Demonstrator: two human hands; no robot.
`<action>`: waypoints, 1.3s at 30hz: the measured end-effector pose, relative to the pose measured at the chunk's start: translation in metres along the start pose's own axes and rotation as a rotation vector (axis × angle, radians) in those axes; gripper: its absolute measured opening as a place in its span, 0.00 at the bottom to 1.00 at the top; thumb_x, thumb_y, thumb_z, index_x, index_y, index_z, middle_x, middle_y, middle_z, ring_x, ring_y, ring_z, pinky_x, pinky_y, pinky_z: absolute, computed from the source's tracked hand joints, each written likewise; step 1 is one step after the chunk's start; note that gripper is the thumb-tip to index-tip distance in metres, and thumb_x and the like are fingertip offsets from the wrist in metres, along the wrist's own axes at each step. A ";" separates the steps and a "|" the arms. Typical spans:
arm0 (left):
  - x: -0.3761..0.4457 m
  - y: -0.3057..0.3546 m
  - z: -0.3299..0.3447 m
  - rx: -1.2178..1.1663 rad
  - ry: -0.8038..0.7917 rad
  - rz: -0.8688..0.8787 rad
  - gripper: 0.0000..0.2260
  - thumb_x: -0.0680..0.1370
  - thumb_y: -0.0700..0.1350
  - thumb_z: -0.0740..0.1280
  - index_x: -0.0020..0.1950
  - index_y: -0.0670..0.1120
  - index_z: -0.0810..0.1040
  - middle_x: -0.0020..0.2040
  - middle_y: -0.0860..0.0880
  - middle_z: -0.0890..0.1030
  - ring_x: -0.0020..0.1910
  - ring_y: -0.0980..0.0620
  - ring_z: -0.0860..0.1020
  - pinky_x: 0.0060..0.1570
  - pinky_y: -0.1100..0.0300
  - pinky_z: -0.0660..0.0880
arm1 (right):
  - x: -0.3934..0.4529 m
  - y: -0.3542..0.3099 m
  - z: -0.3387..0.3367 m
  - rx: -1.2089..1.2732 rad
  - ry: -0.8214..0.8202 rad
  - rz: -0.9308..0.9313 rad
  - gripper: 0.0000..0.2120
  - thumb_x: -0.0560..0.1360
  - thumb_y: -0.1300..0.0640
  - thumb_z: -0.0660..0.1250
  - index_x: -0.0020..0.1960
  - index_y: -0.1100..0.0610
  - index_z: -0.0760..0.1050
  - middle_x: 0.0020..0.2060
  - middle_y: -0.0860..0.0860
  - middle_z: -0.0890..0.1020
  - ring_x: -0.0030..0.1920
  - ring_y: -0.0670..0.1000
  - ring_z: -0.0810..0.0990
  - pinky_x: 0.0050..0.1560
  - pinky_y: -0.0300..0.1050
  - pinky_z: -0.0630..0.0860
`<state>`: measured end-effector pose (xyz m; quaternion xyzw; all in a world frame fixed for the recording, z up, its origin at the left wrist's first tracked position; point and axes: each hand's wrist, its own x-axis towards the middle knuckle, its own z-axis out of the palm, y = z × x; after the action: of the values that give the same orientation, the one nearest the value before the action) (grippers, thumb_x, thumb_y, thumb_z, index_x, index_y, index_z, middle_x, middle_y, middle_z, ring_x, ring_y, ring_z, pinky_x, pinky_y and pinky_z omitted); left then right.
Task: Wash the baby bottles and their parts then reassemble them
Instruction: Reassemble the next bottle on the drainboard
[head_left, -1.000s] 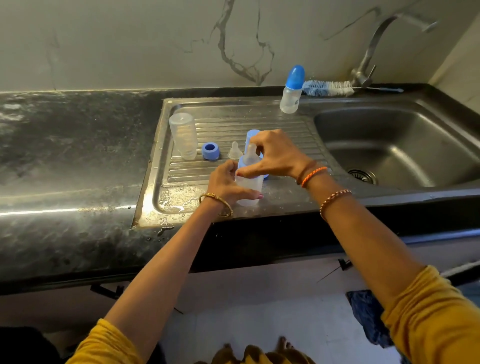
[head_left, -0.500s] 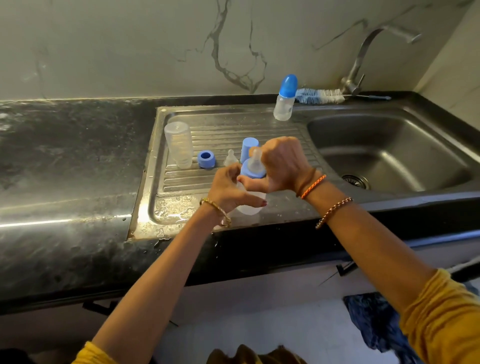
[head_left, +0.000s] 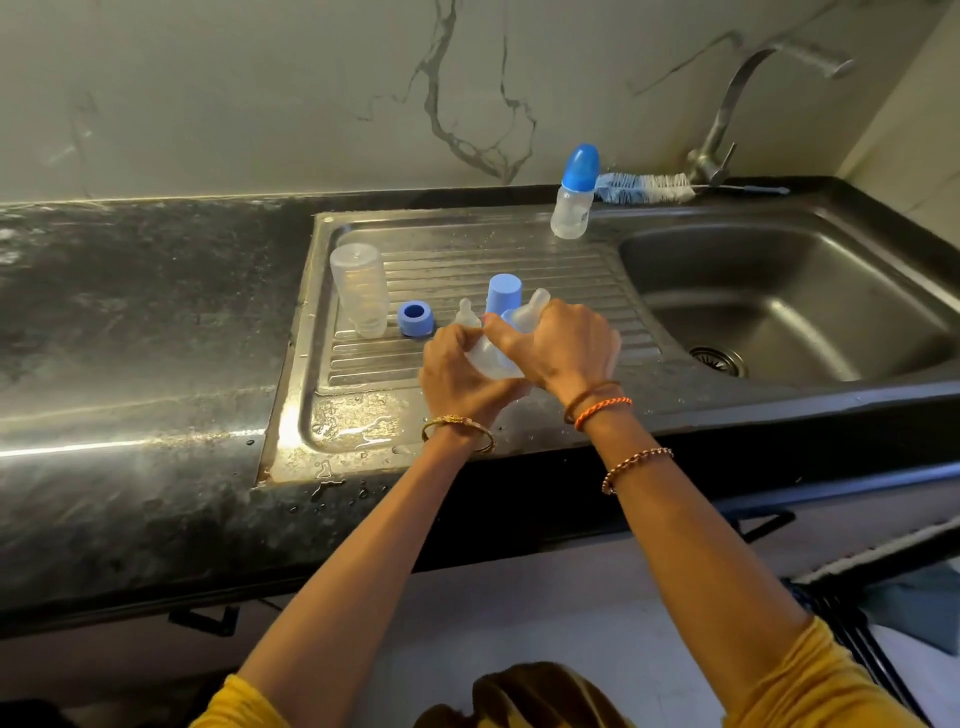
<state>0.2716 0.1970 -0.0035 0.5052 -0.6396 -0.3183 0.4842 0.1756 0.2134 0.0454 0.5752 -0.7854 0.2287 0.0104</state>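
A dark, speckled stone tabletop (head_left: 130, 322) fills the left side, wet and streaked with glare, bare up to the pale marble-veined wall (head_left: 260, 93) behind it. Set into it is a steel drainboard (head_left: 467, 260) with ridges, its front lip puddled with water just above the tabletop's front edge.

At the drainboard's left end an upturned clear bottle (head_left: 359, 288) stands mouth down, with a blue screw ring (head_left: 415, 318) just beside it. Next come a loose clear teat (head_left: 467, 315) and a pale blue cap (head_left: 503, 294), both standing just behind the hands.

The left hand (head_left: 460, 376) wraps around the body of a clear baby bottle (head_left: 491, 358), held tilted above the drainboard's front part. The right hand (head_left: 558, 345) is closed over the bottle's blue collar, its teat (head_left: 537, 301) poking out above the knuckles.

Well behind, at the drainboard's back edge, an assembled small bottle (head_left: 574, 195) with a blue cap stands upright, a bottle brush (head_left: 644, 187) lying just beside it along the rear ledge. A curved steel tap (head_left: 727, 114) rises there over the sink basin (head_left: 831, 291), whose bowl holds only its drain (head_left: 719, 359). The ridged area between the hands and the small bottle is open, as is the basin at right.
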 end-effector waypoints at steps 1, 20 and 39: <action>0.005 -0.001 -0.002 0.007 -0.026 0.007 0.33 0.47 0.63 0.66 0.44 0.43 0.74 0.41 0.50 0.75 0.40 0.51 0.73 0.39 0.61 0.66 | 0.003 0.001 -0.002 0.022 -0.040 -0.016 0.29 0.70 0.30 0.58 0.39 0.57 0.73 0.38 0.55 0.80 0.41 0.55 0.77 0.39 0.44 0.65; 0.022 -0.010 -0.002 -0.294 -0.120 -0.297 0.24 0.56 0.45 0.76 0.50 0.50 0.76 0.45 0.48 0.81 0.46 0.46 0.80 0.47 0.53 0.77 | 0.024 0.051 0.051 0.439 -0.132 -0.090 0.23 0.64 0.60 0.76 0.57 0.55 0.73 0.51 0.52 0.79 0.50 0.54 0.77 0.47 0.44 0.72; 0.062 0.071 0.169 -0.265 -0.302 -0.208 0.23 0.61 0.41 0.79 0.53 0.52 0.75 0.52 0.47 0.80 0.52 0.45 0.79 0.54 0.46 0.76 | 0.118 0.239 -0.109 1.700 0.011 0.248 0.16 0.57 0.52 0.77 0.43 0.56 0.81 0.37 0.52 0.83 0.36 0.47 0.81 0.35 0.39 0.80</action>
<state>0.0874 0.1440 0.0229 0.4469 -0.6020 -0.5197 0.4097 -0.1078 0.2041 0.0932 0.2965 -0.4046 0.7417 -0.4452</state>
